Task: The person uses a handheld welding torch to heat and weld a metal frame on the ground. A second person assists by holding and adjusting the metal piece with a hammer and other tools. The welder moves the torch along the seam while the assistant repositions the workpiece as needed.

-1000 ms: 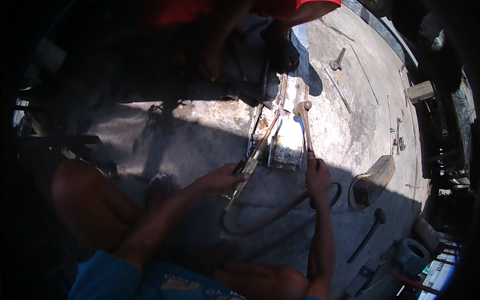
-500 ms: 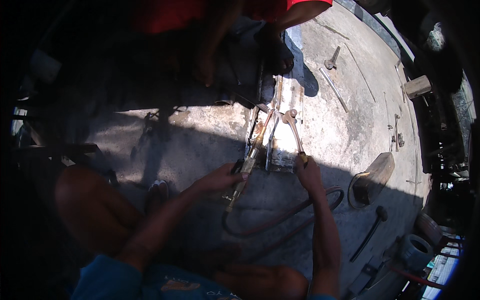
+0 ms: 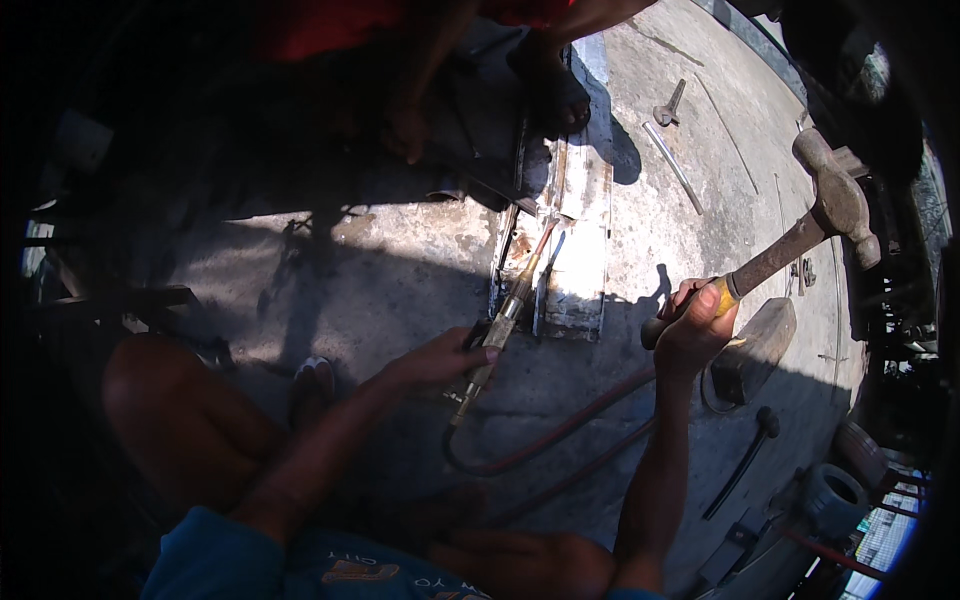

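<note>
A torch (image 3: 514,306) is held in the left grip (image 3: 456,356), curled around its body, its tip over the metal channel (image 3: 580,280) on the concrete floor (image 3: 690,240); whether contact is made cannot be told. A hammer (image 3: 785,249) is clasped by its handle in the closed right grip (image 3: 694,334), held up to the channel's right

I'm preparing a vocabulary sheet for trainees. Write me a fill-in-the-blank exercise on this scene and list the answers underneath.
1. The right hand grips the hammer by its ____.
2. The left hand holds the torch, and the hose joins it at the end ____ its tip.
3. The clothing at the top edge of the picture is coloured ____.
4. In the picture, the block lies to the ____ of the torch.

Missing words: handle; opposite; red; right.
</note>
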Tool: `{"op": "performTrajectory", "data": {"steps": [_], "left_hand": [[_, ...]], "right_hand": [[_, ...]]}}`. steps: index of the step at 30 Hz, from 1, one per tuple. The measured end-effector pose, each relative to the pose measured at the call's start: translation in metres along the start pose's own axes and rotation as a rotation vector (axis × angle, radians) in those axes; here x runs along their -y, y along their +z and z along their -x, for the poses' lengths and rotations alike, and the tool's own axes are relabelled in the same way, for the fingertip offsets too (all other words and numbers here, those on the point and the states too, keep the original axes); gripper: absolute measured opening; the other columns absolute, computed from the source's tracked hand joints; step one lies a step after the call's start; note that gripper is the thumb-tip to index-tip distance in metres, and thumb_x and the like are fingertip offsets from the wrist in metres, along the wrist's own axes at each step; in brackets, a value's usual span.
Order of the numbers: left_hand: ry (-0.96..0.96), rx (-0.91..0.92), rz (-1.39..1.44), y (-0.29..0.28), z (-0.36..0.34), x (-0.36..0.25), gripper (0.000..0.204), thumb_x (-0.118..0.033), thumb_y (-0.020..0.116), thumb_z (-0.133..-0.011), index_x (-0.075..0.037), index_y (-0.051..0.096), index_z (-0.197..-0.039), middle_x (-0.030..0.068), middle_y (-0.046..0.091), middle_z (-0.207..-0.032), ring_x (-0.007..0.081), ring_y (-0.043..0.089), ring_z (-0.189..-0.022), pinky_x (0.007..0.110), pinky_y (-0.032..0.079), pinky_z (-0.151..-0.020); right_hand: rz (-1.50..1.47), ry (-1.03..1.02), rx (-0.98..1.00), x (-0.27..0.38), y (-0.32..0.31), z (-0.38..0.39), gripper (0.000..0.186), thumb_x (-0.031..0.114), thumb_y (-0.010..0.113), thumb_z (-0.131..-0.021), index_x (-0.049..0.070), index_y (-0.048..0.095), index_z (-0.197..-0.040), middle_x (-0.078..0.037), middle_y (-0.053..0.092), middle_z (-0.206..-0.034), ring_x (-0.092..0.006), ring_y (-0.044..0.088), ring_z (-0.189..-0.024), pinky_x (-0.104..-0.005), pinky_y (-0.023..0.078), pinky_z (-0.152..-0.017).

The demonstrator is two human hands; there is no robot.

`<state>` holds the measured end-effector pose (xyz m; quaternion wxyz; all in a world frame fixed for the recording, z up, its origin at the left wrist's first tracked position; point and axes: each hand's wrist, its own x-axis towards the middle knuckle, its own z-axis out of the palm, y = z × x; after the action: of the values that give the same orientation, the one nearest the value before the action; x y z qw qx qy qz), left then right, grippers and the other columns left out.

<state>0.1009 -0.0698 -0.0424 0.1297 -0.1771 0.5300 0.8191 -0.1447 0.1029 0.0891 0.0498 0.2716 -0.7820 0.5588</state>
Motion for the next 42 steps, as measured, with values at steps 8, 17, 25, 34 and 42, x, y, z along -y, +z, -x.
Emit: {"op": "performTrajectory", "data": {"steps": [8, 17, 25, 34, 42], "left_hand": [[-0.008, -0.043, -0.114, 0.001, 0.005, 0.002, 0.027, -0.030, 0.062, -0.106, -0.005, 0.057, -0.112, 0.0061, 0.067, -0.094, 0.0164, 0.068, -0.085, 0.036, 0.057, -0.079], [0.009, -0.003, -0.010, 0.013, 0.011, -0.002, 0.029, -0.032, 0.063, -0.106, -0.005, 0.059, -0.112, 0.0043, 0.067, -0.093, 0.0147, 0.066, -0.085, 0.034, 0.056, -0.077], [0.000, 0.062, -0.076, 0.044, -0.012, -0.010, 0.032, -0.034, 0.064, -0.105, -0.005, 0.060, -0.119, 0.0056, 0.069, -0.096, 0.0169, 0.068, -0.085, 0.036, 0.055, -0.078], [0.154, -0.079, -0.431, 0.143, -0.078, -0.057, 0.054, -0.047, 0.068, -0.097, 0.005, 0.066, -0.111, 0.0204, 0.070, -0.095, 0.0317, 0.070, -0.087, 0.047, 0.052, -0.079], [0.182, -0.126, -0.319, 0.180, -0.079, -0.068, 0.058, -0.049, 0.071, -0.094, 0.008, 0.069, -0.102, 0.0231, 0.074, -0.093, 0.0347, 0.075, -0.086, 0.047, 0.057, -0.076]], "right_hand": [[0.666, 0.436, 0.517, -0.083, 0.010, 0.049, 0.063, 0.055, 0.053, -0.102, -0.007, 0.066, -0.107, -0.036, 0.070, -0.099, -0.0548, 0.068, -0.095, -0.0599, 0.051, -0.084], [0.520, 0.673, 0.122, -0.170, -0.068, 0.024, 0.047, 0.035, 0.070, -0.094, -0.007, 0.065, -0.115, -0.027, 0.072, -0.098, -0.0458, 0.072, -0.093, -0.0533, 0.054, -0.085], [0.845, 0.268, 0.306, -0.170, -0.073, 0.064, 0.062, 0.036, 0.071, -0.094, -0.007, 0.056, -0.137, -0.030, 0.064, -0.130, -0.0442, 0.063, -0.122, -0.0501, 0.051, -0.100], [-0.366, 0.869, 0.487, 0.037, -0.080, 0.187, 0.094, 0.028, 0.064, -0.103, 0.008, -0.002, -0.167, -0.023, 0.059, -0.135, -0.0330, 0.065, -0.122, -0.0435, 0.054, -0.101], [0.216, 0.693, 0.543, 0.085, -0.095, 0.166, 0.095, -0.002, 0.058, -0.098, 0.023, 0.001, -0.169, -0.017, 0.060, -0.126, -0.0183, 0.064, -0.063, -0.0334, 0.054, -0.050]]}}
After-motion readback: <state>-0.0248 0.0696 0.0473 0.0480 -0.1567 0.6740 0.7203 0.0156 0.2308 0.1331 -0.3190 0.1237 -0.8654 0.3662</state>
